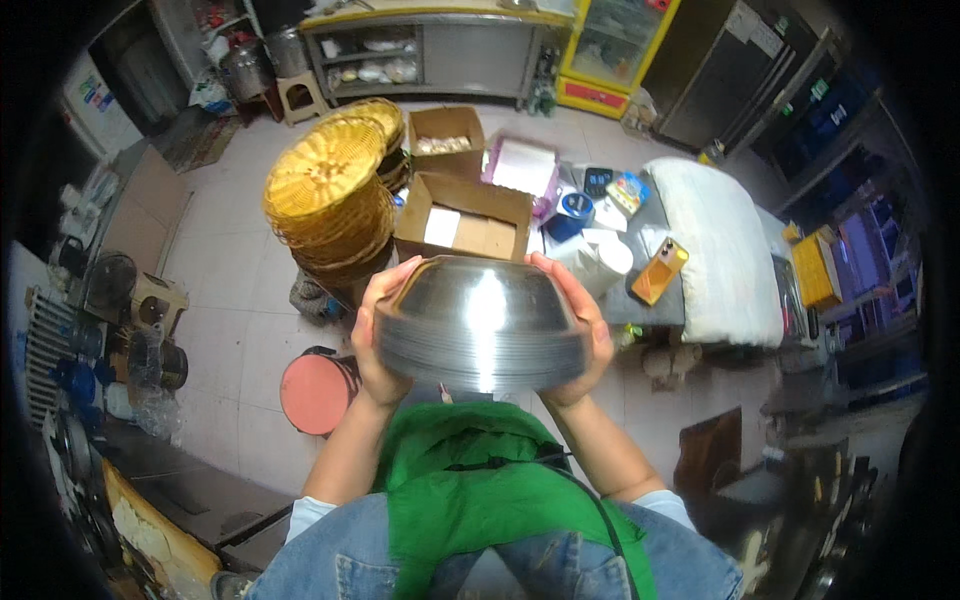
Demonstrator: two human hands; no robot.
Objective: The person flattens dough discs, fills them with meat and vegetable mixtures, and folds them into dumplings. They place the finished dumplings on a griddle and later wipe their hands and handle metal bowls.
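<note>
A stack of nested stainless steel bowls [480, 330], turned bottom up, is held out in front of my green apron [495, 480]. My left hand [379, 334] grips the stack from its left side, while my right hand [579, 330] clasps the right side. Slight blur hides how many rims there are. Just beyond the bowls stands an open cardboard box [463, 217] with a white piece inside. To the left of it rise piled wicker baskets [330, 180]. Right of the bowls are white paper rolls [600, 261] and an orange phone [660, 271] on the dark table.
A white cushion-like bundle [716, 251] covers the table's right part. Behind the first box are a smaller cardboard box [447, 139] and a purple-edged package [523, 166]. A round red stool [319, 391] stands at lower left. A yellow-framed fridge [611, 52] stands at the back.
</note>
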